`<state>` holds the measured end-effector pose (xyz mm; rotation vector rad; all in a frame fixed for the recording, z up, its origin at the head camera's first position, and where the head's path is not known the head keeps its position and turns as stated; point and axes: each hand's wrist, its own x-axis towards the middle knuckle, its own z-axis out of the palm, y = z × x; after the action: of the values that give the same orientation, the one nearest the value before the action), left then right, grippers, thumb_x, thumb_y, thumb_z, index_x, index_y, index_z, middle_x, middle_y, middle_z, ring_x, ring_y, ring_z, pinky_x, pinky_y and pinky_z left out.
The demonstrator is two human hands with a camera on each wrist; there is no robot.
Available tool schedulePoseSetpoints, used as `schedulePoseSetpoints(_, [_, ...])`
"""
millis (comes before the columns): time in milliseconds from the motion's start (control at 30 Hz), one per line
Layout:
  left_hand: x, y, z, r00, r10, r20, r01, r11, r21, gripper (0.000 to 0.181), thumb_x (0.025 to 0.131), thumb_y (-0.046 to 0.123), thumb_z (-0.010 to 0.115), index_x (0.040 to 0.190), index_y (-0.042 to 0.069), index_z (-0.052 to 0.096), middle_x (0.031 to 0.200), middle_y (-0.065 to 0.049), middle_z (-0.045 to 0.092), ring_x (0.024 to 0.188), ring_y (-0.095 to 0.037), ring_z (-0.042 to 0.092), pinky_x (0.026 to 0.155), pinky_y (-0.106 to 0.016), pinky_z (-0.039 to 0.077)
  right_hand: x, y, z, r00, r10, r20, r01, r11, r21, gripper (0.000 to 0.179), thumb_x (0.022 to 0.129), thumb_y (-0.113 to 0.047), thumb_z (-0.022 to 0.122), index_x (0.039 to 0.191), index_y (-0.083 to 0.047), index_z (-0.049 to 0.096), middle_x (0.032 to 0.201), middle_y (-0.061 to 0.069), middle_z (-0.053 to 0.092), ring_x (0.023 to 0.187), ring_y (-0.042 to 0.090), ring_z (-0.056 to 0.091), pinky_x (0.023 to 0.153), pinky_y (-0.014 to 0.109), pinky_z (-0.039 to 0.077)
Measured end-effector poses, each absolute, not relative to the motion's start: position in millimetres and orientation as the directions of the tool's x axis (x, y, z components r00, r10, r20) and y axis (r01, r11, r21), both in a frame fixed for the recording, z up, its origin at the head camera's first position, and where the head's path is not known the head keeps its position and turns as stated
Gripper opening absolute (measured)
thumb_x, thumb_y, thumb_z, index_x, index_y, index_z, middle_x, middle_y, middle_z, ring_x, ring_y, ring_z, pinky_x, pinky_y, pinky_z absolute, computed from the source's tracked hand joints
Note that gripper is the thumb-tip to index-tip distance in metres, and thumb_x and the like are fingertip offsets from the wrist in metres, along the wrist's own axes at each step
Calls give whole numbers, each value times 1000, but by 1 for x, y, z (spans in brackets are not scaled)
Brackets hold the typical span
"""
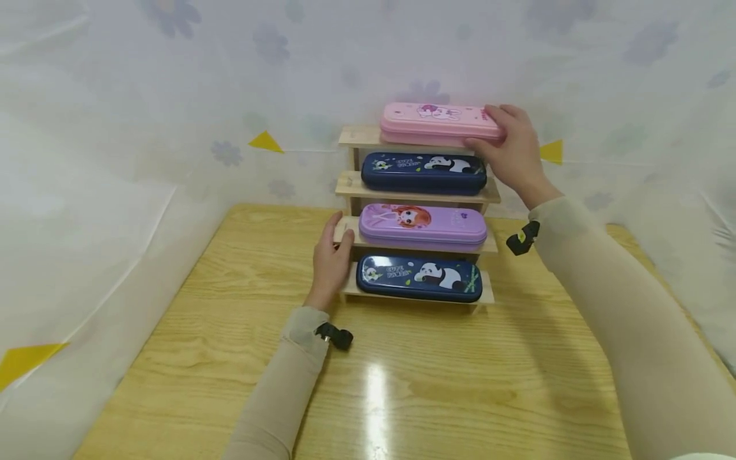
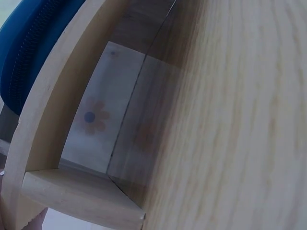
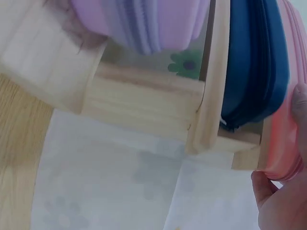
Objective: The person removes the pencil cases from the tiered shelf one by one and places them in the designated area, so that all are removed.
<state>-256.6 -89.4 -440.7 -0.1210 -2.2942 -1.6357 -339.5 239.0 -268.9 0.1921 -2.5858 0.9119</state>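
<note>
A stepped wooden rack (image 1: 345, 183) bears one pencil case on each of its tiers. On the top tier is a pink pencil case (image 1: 414, 121) with a rabbit print, and my right hand (image 1: 514, 150) grips its right end, thumb at the front and fingers over the lid. Below it lie a navy panda pencil case (image 1: 402, 174), a purple pencil case (image 1: 379, 225) with a girl print, and another navy panda pencil case (image 1: 391, 281) on the lowest tier. My left hand (image 1: 330, 262) holds the rack's left side near the purple case's tier.
The rack stands toward the back of a wood-grain table (image 1: 230, 370). Behind it hangs a pale flowered sheet (image 1: 310, 70), with yellow triangles (image 1: 266, 142) on it. Black straps (image 1: 522, 237) circle both wrists.
</note>
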Motion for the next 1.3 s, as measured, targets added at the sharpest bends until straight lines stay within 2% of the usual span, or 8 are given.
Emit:
schedulePoseSetpoints(400, [-257, -95, -440, -947, -116, 301, 247, 340, 907, 53, 102, 32, 50, 151, 16, 40, 154, 1, 40, 141, -19, 34, 116, -38, 25, -318, 271, -275, -893, 31, 449, -271, 759, -591, 74, 89, -44, 70, 153, -20, 40, 156, 4, 30, 142, 21, 27, 117, 33, 22])
schedulePoseSetpoints(700, [-261, -98, -441, -944, -122, 306, 246, 357, 901, 54, 102, 36, 49, 152, 17, 40, 153, 2, 40, 140, -19, 35, 116, -39, 26, -305, 295, -275, -878, 52, 476, -273, 763, -587, 71, 89, -39, 72, 151, -22, 43, 155, 3, 33, 140, 21, 29, 116, 34, 25])
schedulePoseSetpoints(1067, [-263, -100, -441, -944, -119, 307, 247, 359, 900, 54, 102, 36, 50, 152, 18, 40, 154, 2, 40, 141, -19, 34, 116, -39, 25, -286, 324, -282, -882, 77, 465, -248, 763, -597, 69, 91, -33, 72, 152, -20, 42, 153, 8, 34, 137, 28, 32, 113, 45, 30])
schedulePoseSetpoints(1300, [-264, -100, -440, -941, -125, 316, 251, 370, 894, 54, 102, 34, 50, 151, 15, 41, 153, 1, 41, 141, -20, 34, 116, -38, 25, -275, 341, -285, -887, 107, 449, -213, 768, -604, 69, 92, -33, 70, 153, -21, 40, 153, 9, 32, 137, 29, 30, 112, 39, 29])
